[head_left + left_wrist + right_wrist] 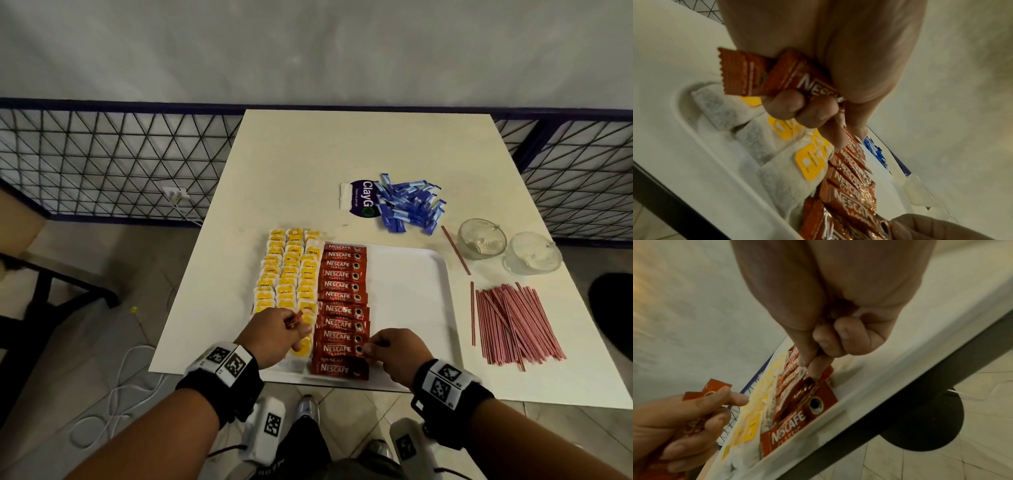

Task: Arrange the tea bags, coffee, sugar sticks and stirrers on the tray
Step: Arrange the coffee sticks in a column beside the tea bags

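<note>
White tray (411,274), 3 columns of tea bags (287,270), about 12 coffee sachets (342,294) laid, left hand (274,335) gripping 2 spare sachets (760,73), right hand (394,353) pinching 1 sachet's end, 2 glass cups (510,246)

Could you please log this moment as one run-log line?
left hand: grips spare coffee sachets | right hand: pinches sachet in coffee column | tray: right half bare | sugar sticks, stirrers: off tray
</note>
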The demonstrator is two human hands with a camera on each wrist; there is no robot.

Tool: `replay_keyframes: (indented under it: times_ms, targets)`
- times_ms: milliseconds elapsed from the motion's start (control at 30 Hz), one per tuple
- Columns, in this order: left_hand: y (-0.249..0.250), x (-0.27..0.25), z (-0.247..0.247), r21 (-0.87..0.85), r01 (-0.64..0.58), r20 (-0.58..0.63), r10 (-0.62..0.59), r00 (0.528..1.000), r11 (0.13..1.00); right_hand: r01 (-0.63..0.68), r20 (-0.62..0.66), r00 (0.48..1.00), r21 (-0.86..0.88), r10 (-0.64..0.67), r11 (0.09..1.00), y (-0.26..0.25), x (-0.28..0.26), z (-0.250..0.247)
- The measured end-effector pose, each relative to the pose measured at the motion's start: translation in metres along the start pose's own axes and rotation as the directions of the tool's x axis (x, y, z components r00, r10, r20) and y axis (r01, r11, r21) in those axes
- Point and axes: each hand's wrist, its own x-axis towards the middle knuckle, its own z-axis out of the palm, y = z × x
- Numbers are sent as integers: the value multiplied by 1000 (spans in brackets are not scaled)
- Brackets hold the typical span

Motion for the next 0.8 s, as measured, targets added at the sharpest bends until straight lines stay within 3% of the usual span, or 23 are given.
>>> replay_keyframes:
  times_ms: [133, 233, 400, 500, 633, 800]
  targets:
    - [1, -2, -1, -17, -9, 10, 9, 1000, 1000, -31, -64, 998, -42, 28, 999, 2, 4, 6]
    - [2, -4, -2, -33, -12, 27, 12, 1000, 999, -45, -78, 996, -172, 32, 984, -1, 3, 7]
    - [7, -8, -4, -109, 12, 117, 1, 993, 994, -25, -116, 993, -299, -10, 954, -10, -4, -2]
    - [17, -11, -4, -164, -7, 205, 41, 978, 986, 176, -64, 980, -189, -191, 966, -29, -12, -10]
    - [40, -12, 1, -191, -41, 333, 104, 937, 981, 426, 43, 904, 8, -426, 905, -61, -21, -8]
    - [49, -13, -3, -241, -20, 367, 110, 924, 970, 401, -49, 916, 63, -398, 914, -59, -15, -12]
